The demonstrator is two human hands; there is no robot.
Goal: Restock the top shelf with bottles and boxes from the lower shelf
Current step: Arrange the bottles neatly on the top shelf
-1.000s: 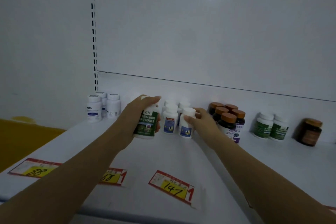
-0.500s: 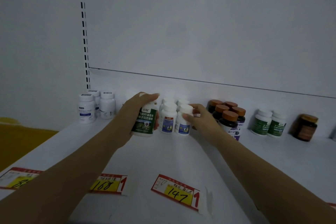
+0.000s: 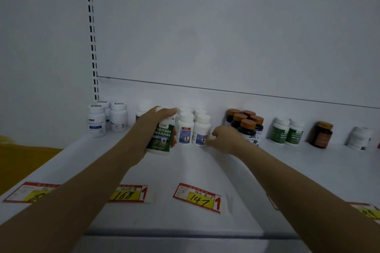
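Gripping a white plastic bottle with a green label (image 3: 161,138), upright near the back of the white metal shelf (image 3: 195,172).

The left hand (image 3: 149,129) wraps round that bottle from its left side, one finger lying over the cap. Just beside it stand small white bottles with blue labels (image 3: 185,130); the right hand (image 3: 226,138) touches the foot of the nearest one with curled fingers, though whether it truly grips cannot be told. Farther right are dark bottles with copper caps (image 3: 247,127). Red-and-yellow price tags (image 3: 198,198) line the front edge.
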